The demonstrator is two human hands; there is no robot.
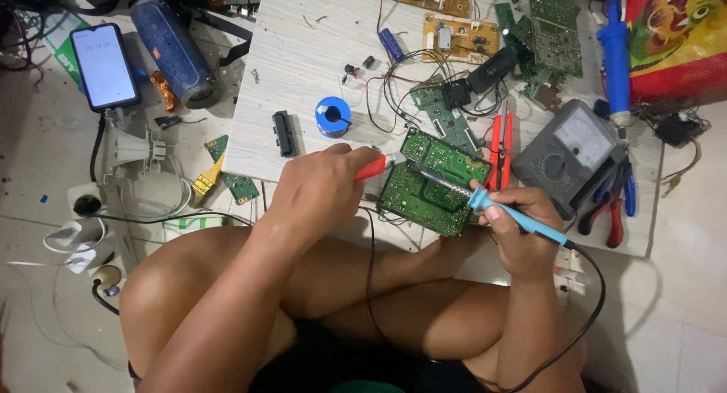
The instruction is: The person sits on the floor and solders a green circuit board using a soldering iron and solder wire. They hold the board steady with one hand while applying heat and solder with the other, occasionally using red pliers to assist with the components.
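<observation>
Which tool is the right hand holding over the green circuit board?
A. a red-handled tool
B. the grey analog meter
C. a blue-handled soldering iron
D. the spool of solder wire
C: the right hand grips a blue-handled soldering iron, its metal tip lying over the green circuit board; the red-handled tool is in the left hand.

Bare arms and bare legs show (no sleeves), with dark shorts at the lap.
</observation>
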